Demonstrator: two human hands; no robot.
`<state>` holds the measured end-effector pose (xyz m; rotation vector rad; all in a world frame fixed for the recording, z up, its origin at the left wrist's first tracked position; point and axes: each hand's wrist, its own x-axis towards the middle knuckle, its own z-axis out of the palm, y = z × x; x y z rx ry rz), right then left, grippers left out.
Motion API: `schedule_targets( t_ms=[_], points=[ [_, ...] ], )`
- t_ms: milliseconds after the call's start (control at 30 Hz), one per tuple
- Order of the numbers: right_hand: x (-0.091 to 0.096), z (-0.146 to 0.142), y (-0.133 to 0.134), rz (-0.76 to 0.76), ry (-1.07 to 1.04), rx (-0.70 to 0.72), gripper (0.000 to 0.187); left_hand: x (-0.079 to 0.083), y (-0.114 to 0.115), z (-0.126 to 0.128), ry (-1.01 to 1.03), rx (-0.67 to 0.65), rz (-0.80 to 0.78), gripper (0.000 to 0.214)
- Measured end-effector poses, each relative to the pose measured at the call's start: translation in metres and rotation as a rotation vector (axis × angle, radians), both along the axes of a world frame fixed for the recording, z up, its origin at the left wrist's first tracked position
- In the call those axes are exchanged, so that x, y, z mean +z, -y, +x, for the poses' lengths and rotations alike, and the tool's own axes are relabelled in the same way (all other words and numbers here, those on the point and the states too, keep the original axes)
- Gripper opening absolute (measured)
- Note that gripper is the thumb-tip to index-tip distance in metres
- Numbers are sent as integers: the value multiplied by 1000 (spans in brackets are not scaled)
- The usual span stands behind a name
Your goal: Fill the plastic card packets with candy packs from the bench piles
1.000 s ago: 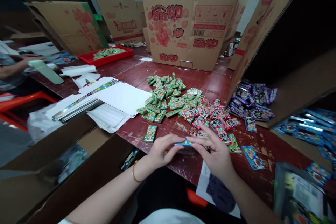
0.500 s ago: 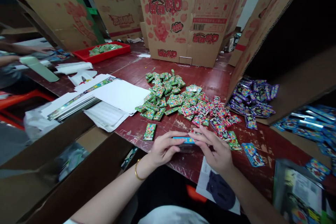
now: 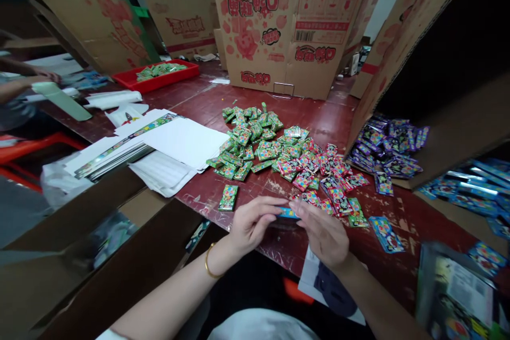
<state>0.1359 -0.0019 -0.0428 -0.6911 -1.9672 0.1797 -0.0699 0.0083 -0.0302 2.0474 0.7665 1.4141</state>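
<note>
Close to the front edge of the red table (image 3: 314,112), a blue packet (image 3: 287,213) sits between the two hands, its printed side seen nearly edge-on and its long axis running from left to right, straight across the gap between the fingertips. The left hand (image 3: 252,224) has its left end pinched, the thumb brought up beneath and the fingers laid along the top. At the other end, the right hand (image 3: 325,232) leans in with bent fingers lying close together and touching the packet; those fingers are blurred, so I cannot tell whether they grip it or merely press against it, nor whether it is one packet or several. Neither hand is clearly nearer, since both meet it. Just beyond the left hand, a single green packet (image 3: 228,198) lies flat, apart from the green heap (image 3: 251,141) farther back. Red packets (image 3: 305,178) spread right behind the right fingertips and would crowd any reach forward there. To the right of that hand, a flat blue pack (image 3: 385,235) lies slantwise on bare wood, with purple packets (image 3: 388,151) past it at the mouth of an open carton (image 3: 450,138). White sheets (image 3: 191,141) flank the green heap on the left.
</note>
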Motion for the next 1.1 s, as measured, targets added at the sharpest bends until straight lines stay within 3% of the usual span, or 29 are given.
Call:
schedule_targets(
  t_ms=[100, 233, 500, 733, 867, 967, 1100],
  points=[
    [-3, 1, -3, 6, 18, -20, 66, -7, -4, -4, 38, -63, 42, 26],
    [-1, -2, -5, 24, -11, -47, 71, -13, -1, -9, 134, 3, -26, 35],
    [3, -7, -4, 36, -43, -76, 67, 5, 5, -8, 59, 87, -196, 17],
    [1, -8, -5, 91, -41, -61, 63, -7, -8, -23, -129, -111, 131, 35],
    [-5, -11, -4, 129, 31, -64, 67, -24, -12, -14, -50, -71, 74, 33],
    [-2, -20, -7, 40, -83, -75, 61, -34, -14, 3, 57, 68, -62, 28],
    [13, -21, -13, -362, -394, -78, 39, -26, -15, 20, 96, 155, -150, 20]
  ],
)
